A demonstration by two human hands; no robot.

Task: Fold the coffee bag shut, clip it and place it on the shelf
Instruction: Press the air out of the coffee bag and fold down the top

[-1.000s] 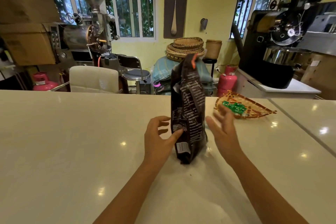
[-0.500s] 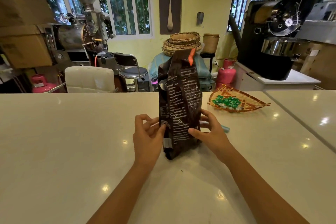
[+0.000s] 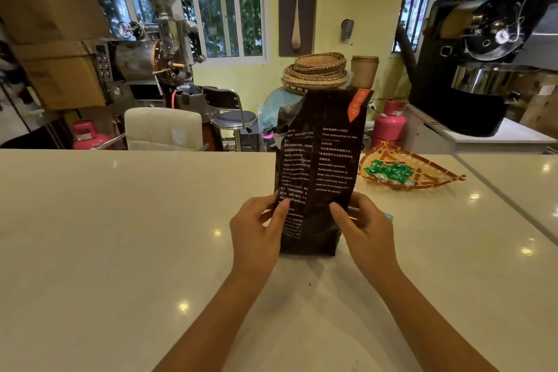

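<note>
A tall dark brown coffee bag (image 3: 320, 160) with white print and an orange tag stands upright on the pale counter (image 3: 120, 235). Its top is open and crumpled on the left side. My left hand (image 3: 256, 232) grips the bag's lower left edge, thumb on the front. My right hand (image 3: 365, 229) holds the lower right edge the same way. A small light blue thing (image 3: 388, 216), perhaps the clip, peeks out behind my right hand. No shelf is identifiable in view.
A woven boat-shaped tray (image 3: 422, 172) with green packets lies on the counter to the right. A seam (image 3: 507, 205) splits the counter at the right. Beyond the far edge stand a white chair (image 3: 163, 128), coffee roasters (image 3: 483, 69) and pink gas cylinders (image 3: 389, 124).
My hands closed in from open beside the bag to gripping its lower sides. The bag has turned so its broad printed face is toward me and it stands straighter.
</note>
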